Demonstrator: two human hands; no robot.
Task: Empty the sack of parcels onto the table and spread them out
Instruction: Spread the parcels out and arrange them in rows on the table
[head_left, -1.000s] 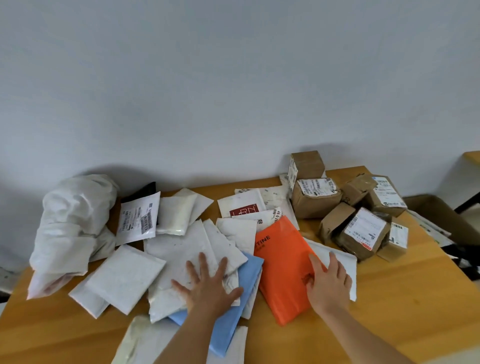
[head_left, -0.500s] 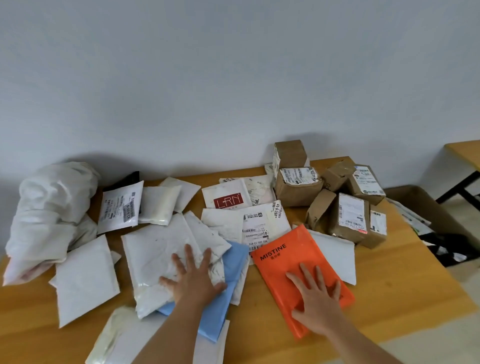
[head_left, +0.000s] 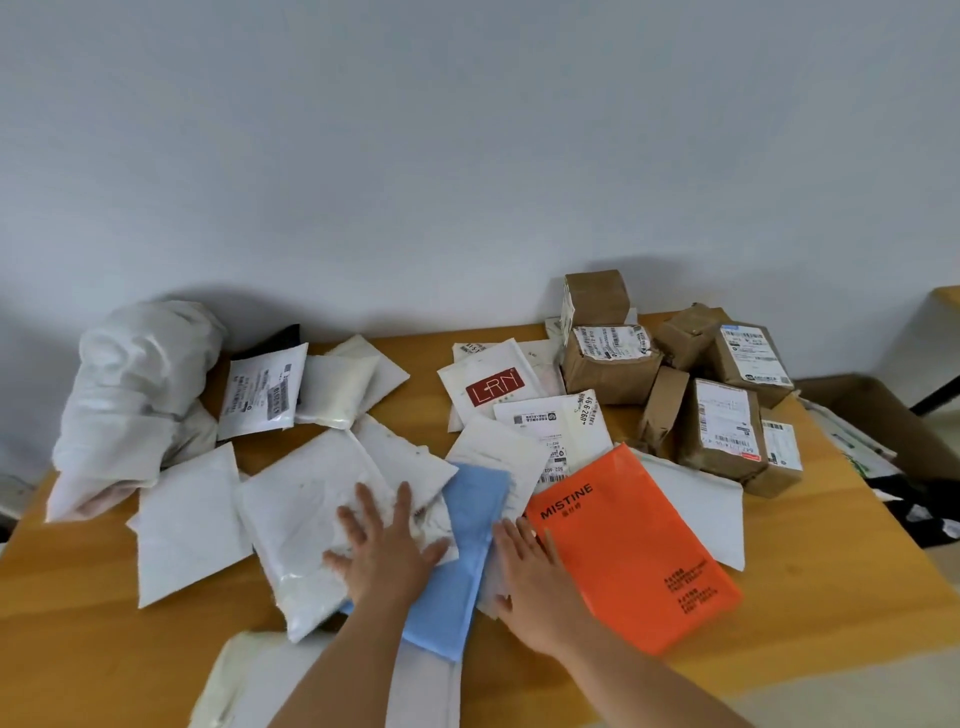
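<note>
Orange plastic mailer (head_left: 634, 545) lies clear; our left hand (head_left: 387, 553) and right hand (head_left: 530, 582) press flat, fingers spread, gripping nothing, to slide overlapped white mailers (head_left: 311, 514) apart.

On the wooden worktop (head_left: 831, 597), the crumpled white fabric sack (head_left: 130, 400) lies at nine o'clock. A cluster of brown cardboard boxes (head_left: 691, 384) sits at two o'clock. Flat white plastic mailers (head_left: 311, 499) spread across the centre, overlapping. The blue plastic mailer (head_left: 462, 566) lies at six o'clock, partly under them, with the orange plastic mailer (head_left: 634, 545) just beside it at four o'clock.
</note>
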